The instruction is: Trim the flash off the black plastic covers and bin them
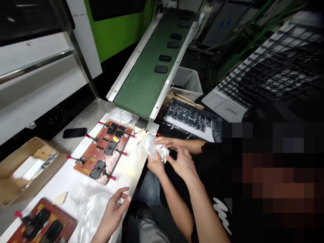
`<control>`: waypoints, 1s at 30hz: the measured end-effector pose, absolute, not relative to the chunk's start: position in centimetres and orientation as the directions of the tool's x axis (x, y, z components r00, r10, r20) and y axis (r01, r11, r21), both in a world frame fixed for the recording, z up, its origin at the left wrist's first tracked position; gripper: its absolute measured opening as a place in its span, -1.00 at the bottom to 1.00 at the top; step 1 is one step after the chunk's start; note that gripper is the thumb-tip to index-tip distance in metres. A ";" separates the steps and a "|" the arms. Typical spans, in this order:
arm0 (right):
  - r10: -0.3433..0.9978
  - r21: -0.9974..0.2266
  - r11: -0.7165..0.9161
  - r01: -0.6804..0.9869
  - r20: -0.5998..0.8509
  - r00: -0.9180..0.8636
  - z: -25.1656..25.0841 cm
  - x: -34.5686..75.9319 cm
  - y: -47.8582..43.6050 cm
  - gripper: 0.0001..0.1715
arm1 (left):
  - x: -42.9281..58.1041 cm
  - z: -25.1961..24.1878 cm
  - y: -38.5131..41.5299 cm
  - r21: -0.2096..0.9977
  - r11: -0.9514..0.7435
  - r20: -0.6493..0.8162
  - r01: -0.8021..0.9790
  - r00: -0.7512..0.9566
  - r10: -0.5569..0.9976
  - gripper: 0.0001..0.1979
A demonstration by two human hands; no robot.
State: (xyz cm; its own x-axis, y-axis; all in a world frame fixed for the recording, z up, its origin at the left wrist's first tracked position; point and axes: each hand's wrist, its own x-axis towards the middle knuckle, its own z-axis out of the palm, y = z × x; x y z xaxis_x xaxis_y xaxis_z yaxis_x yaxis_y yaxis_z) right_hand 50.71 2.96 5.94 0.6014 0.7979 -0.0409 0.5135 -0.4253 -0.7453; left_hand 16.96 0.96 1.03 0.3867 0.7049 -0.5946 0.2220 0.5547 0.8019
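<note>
My left hand (155,166) holds a crumpled transparent plastic bag (154,148) from below. My right hand (183,164) has its fingers apart at the bag's right edge. A co-worker's hand (164,142) in a black sleeve rests on top of the bag. Another person's hand (115,207) pinches a small transparent item at the table's near edge. To my left lies a brown circuit-board jig (103,152) with red-handled clamps and black parts, and a second jig (43,222) sits lower left.
A green conveyor belt (149,71) carrying black parts (161,69) slopes down to the white-covered table (129,165). A smartphone (74,132) and a cardboard box (25,168) lie left. A black bag of parts (189,116) and a grey bin (187,81) stand beyond.
</note>
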 end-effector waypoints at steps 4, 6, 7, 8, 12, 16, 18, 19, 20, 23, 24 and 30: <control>0.844 -0.784 -0.395 0.478 -0.104 0.527 9.2 39.8 -1.5 -0.68 | 8.6 1.4 -6.4 0.469 0.876 -0.845 -0.114 0.231 0.482 -0.52; 0.934 -0.845 -0.349 0.405 -0.277 0.226 9.0 32.6 -4.3 -0.75 | 5.8 1.6 -8.6 0.343 0.863 -0.884 -0.370 0.182 0.430 -0.49; 0.926 -0.856 -0.356 0.375 -0.376 0.024 8.6 29.0 -5.7 -0.74 | 4.8 1.8 -9.4 0.321 0.824 -0.884 -0.466 0.164 0.437 -0.49; 0.881 -0.852 -0.375 0.364 -0.450 -0.146 8.1 25.7 -7.1 -0.63 | 3.9 2.0 -9.8 0.318 0.783 -0.878 -0.534 0.146 0.456 -0.49; 0.721 -0.822 -0.430 0.374 -0.562 -0.406 6.6 16.4 -11.2 -0.10 | 1.8 3.0 -10.3 0.417 0.652 -0.812 -0.633 0.062 0.580 -0.50; 0.758 -0.801 -0.504 0.322 -0.589 -0.279 5.9 12.9 -12.6 -0.46 | 0.2 4.1 -11.0 0.566 0.557 -0.726 -0.608 -0.049 0.686 -0.49; 0.758 -0.787 -0.533 0.312 -0.608 -0.237 5.6 12.4 -12.7 -0.59 | -0.7 4.4 -11.6 0.644 0.534 -0.684 -0.547 -0.100 0.722 -0.46; 0.764 -0.786 -0.536 0.307 -0.607 -0.219 5.4 12.3 -12.7 -0.61 | -1.1 4.4 -12.0 0.681 0.530 -0.664 -0.505 -0.121 0.738 -0.46; 0.770 -0.788 -0.538 0.299 -0.604 -0.207 5.2 12.4 -12.5 -0.61 | -1.5 4.5 -12.4 0.715 0.531 -0.646 -0.455 -0.137 0.751 -0.47; 0.772 -0.788 -0.562 0.252 -0.609 -0.183 4.9 13.0 -11.9 -0.59 | -2.5 4.2 -13.4 0.782 0.552 -0.603 -0.289 -0.126 0.788 -0.55; 0.766 -0.784 -0.576 0.231 -0.616 -0.185 4.9 13.3 -11.7 -0.60 | -2.7 4.0 -13.7 0.792 0.562 -0.596 -0.239 -0.102 0.796 -0.56; 0.707 -0.806 -0.567 0.171 -0.583 -0.400 5.2 14.0 -12.3 -0.62 | -1.5 3.1 -15.5 0.809 0.585 -0.582 -0.060 0.060 0.811 -0.56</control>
State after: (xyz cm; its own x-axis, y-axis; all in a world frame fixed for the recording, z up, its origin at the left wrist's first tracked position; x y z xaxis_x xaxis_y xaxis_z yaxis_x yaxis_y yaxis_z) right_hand 13.99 -12.33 5.20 -0.4003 0.7071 -0.5829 0.1714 -0.5671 -0.8056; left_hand -1.46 -15.45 3.13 0.0599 0.8106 -0.5825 -0.0601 0.5854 0.8085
